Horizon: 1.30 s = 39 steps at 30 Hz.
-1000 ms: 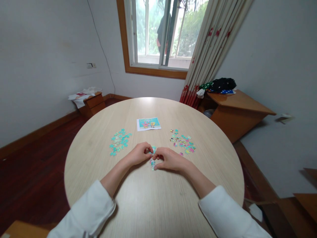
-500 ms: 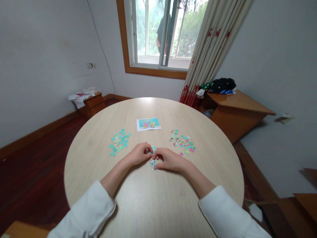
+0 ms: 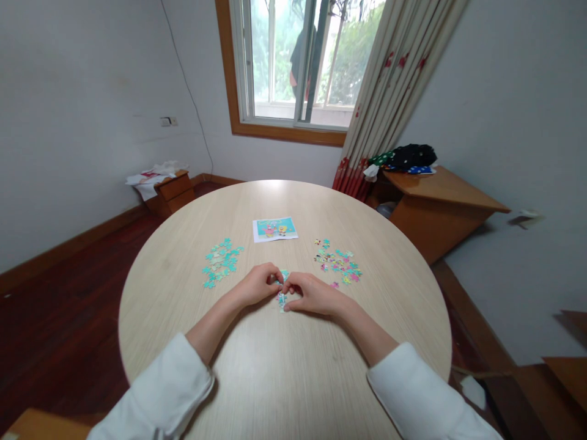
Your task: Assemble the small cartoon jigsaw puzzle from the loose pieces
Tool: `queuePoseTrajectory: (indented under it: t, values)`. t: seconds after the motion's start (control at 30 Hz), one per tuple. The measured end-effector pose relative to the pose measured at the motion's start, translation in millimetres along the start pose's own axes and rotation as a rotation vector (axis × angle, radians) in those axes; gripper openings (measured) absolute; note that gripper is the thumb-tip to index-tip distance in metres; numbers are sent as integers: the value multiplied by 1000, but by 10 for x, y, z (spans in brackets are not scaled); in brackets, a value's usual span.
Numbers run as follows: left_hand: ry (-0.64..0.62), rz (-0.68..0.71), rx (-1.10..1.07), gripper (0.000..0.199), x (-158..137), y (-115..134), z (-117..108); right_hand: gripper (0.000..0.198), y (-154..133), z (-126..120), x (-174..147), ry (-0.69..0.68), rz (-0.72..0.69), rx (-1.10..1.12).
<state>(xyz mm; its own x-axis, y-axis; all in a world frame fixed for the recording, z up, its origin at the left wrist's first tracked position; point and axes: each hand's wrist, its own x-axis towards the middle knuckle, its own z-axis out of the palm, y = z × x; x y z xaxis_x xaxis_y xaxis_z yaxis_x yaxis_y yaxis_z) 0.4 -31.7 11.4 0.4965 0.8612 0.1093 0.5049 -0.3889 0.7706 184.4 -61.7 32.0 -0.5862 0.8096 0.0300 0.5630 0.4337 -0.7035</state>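
In the middle of the table, a narrow strip of joined jigsaw puzzle pieces [image 3: 282, 302] lies between my hands, partly covered by the fingers. My left hand [image 3: 262, 283] reaches it from the left, thumb and forefinger pinched on a puzzle piece at its upper part. From the right, my right hand [image 3: 312, 293] has its fingertips closed on the same spot, with the thumb lower down at the strip's edge. Which exact piece each hand grips is hidden by the fingers.
A pile of turquoise and pale green pieces [image 3: 221, 264] lies to the left. Mixed pink, yellow and turquoise pieces [image 3: 342, 264] are scattered to the right. Beyond my hands sits a printed picture card [image 3: 276, 229]. All rest on a round wooden table [image 3: 284, 379].
Both hands stay in nearly the same place. The lower part of the puzzle strip and the right thumb have shifted very slightly; everything else looks unchanged.
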Motion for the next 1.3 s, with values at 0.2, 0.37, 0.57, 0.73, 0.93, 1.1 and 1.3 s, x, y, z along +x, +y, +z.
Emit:
queuePoseTrajectory:
  t: [0.2, 0.37, 0.57, 0.73, 0.93, 1.1, 1.3]
  values:
    - [-6, 8, 2, 13, 2, -4, -6, 25, -49, -22, -2, -9, 13, -24]
    - [-3, 8, 1, 12, 9, -15, 3, 25, -50, -22, -7, -1, -3, -8]
    - [-1, -5, 19, 11, 12, -10, 8, 13, -26, 0, 4, 72, -50, 89]
    - [4, 1, -7, 10, 6, -16, 7, 19, -17, -14, 2, 77, -101, 34]
    - [2, 8, -8, 9, 4, -20, 7, 24, -6, -26, 1, 40, -142, 4]
    - [5, 8, -8, 9, 4, 3, 2, 22, -19, -19, 0, 74, -144, -23]
    - [11, 13, -18, 9, 3, -17, 9, 24, -6, -20, -3, 45, -170, -45]
